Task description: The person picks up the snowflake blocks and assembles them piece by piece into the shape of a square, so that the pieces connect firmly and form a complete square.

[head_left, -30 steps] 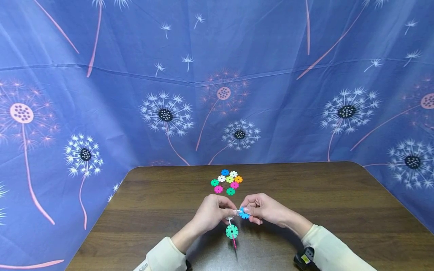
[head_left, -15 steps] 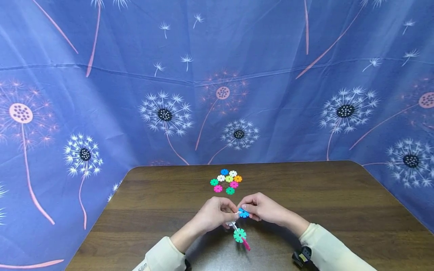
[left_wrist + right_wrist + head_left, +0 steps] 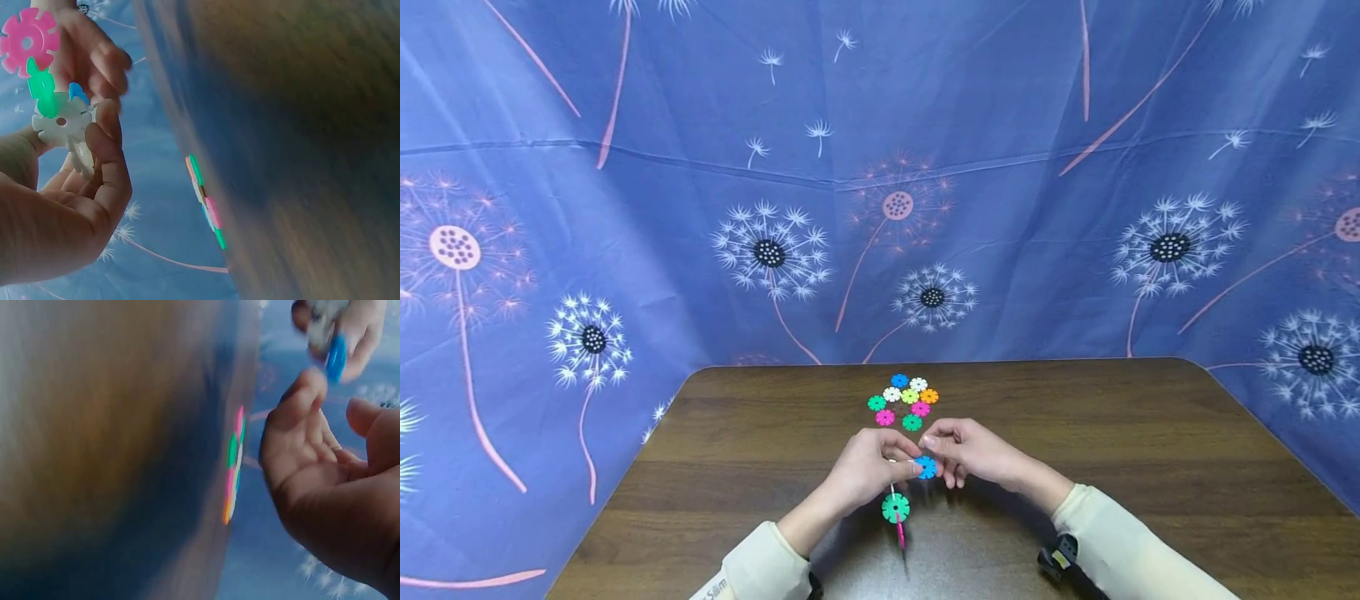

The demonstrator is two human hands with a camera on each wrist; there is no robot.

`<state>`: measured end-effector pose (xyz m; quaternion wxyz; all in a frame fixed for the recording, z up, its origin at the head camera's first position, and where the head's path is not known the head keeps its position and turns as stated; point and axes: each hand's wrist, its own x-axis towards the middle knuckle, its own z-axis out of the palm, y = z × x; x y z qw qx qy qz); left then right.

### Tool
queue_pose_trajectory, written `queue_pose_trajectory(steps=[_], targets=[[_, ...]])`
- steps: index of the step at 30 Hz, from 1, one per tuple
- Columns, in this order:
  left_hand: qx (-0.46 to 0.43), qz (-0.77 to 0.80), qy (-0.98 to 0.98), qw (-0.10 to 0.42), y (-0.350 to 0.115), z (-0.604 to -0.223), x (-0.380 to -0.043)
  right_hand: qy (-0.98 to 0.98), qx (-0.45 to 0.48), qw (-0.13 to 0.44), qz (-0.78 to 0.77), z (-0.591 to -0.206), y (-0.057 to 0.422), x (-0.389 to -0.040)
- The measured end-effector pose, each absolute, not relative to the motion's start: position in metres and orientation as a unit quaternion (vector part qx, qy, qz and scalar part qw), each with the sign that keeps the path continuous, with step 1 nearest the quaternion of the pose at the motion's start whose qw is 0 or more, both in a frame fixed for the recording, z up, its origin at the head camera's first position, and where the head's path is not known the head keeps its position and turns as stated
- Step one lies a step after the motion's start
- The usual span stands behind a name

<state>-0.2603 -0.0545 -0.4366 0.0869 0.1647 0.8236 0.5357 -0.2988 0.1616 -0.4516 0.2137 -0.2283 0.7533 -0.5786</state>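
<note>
My left hand (image 3: 867, 468) pinches a chain of notched plastic discs between thumb and fingers. From it a green disc (image 3: 896, 507) and a pink disc (image 3: 901, 532) hang toward the table's near side. In the left wrist view, white discs (image 3: 60, 121) sit at the grip, partly hidden by the fingers. A blue disc (image 3: 926, 467) stands at the other end of the chain, beside the left thumb. My right hand (image 3: 325, 469) is just right of the blue disc, its fingers loosely bent and the thumb apart, with nothing between them.
A cluster of loose notched discs (image 3: 910, 396) in several colours lies flat on the brown wooden table (image 3: 737, 467), beyond the hands. Behind the table hangs a blue cloth (image 3: 1015, 208) with a dandelion print.
My right hand has let go of the blue disc and drawn slightly away. The chain in my left hand has swung, its green and pink discs right and then back left.
</note>
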Motion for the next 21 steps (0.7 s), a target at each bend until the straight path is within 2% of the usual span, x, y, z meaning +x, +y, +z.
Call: queue_pose_trajectory(steps=[5, 9, 15, 21], targets=[[0.162, 0.538, 0.822, 0.09, -0.057, -0.434, -0.259, 0.852, -0.196, 0.094, -0.477, -0.458, 0.169, -0.339], [0.16, 0.543, 0.818, 0.099, -0.057, -0.437, -0.258, 0.905, -0.175, 0.028, -0.387, -0.471, 0.171, -0.367], [0.161, 0.548, 0.815, 0.099, -0.057, -0.438, -0.258, 0.93, -0.158, -0.02, -0.333, -0.48, 0.162, -0.393], [0.163, 0.547, 0.815, 0.096, -0.057, -0.437, -0.258, 0.953, -0.116, -0.01, -0.281, -0.477, 0.151, -0.403]])
